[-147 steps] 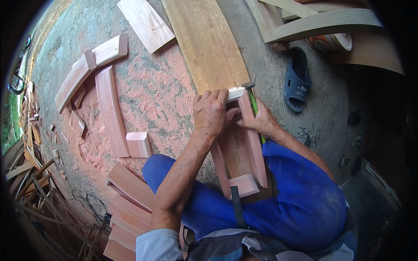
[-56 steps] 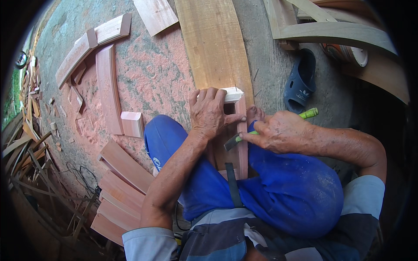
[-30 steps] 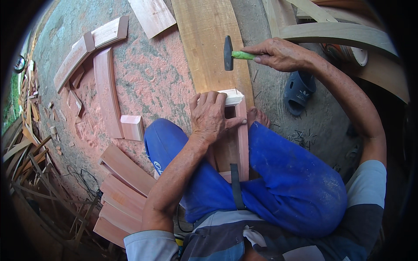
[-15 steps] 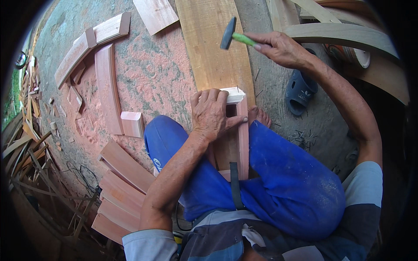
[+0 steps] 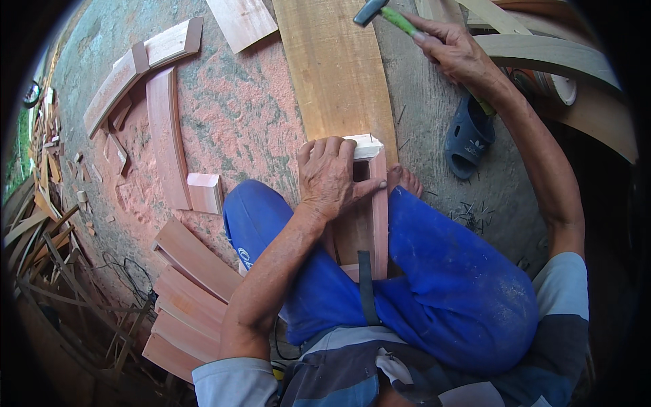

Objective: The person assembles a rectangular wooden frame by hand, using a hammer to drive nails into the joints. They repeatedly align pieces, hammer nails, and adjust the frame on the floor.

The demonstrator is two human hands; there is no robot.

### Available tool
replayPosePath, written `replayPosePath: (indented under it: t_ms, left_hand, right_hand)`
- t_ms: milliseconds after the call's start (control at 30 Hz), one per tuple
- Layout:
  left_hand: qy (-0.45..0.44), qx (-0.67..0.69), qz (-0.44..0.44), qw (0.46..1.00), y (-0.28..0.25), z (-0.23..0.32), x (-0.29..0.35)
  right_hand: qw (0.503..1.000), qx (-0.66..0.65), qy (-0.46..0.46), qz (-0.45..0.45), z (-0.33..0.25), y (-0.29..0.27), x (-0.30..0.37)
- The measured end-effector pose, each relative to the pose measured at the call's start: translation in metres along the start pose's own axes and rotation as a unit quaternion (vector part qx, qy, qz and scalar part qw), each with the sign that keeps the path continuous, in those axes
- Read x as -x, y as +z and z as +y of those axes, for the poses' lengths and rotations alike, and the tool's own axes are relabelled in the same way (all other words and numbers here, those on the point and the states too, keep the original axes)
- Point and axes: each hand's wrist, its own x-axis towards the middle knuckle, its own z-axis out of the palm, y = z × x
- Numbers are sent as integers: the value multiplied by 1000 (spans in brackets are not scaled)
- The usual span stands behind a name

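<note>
My right hand point(image 5: 464, 57) is wrapped round the green handle of a hammer point(image 5: 400, 22), raised over the far right; its dark metal head is partly at the top edge. My left hand point(image 5: 332, 175) grips the far end of a narrow wooden frame point(image 5: 380, 224) standing between my legs, fingers curled over the pale end piece and thumb across the right-hand side. A thin nail point(image 5: 371, 138) sticks up from that pale end piece, just right of my fingers. Part of the frame's inside is hidden by my left hand and wrist.
A long plank point(image 5: 339, 68) runs away beyond the frame. Curved wooden pieces point(image 5: 166, 136) lie on the sawdusty floor at left, with cut slats point(image 5: 193, 298) by my left elbow. Loose nails point(image 5: 471, 216) and a blue-grey sandal point(image 5: 468, 139) lie at right, near curved timbers point(image 5: 542, 57).
My right hand has lifted the hammer up and away from the frame, toward the top edge. My left hand and the frame have stayed in place.
</note>
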Motion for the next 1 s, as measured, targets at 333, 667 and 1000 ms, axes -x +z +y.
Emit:
replayPosePath:
  t_ms: [333, 667, 1000]
  left_hand:
    - [12, 10, 3, 1000, 1, 0, 0]
    - [29, 16, 1, 999, -2, 4, -3]
    - [20, 12, 2, 1000, -1, 1, -2]
  right_hand:
    - [988, -7, -143, 57, 8, -1, 3]
    - [994, 79, -69, -7, 30, 28, 25]
    - [996, 53, -16, -68, 9, 22, 29]
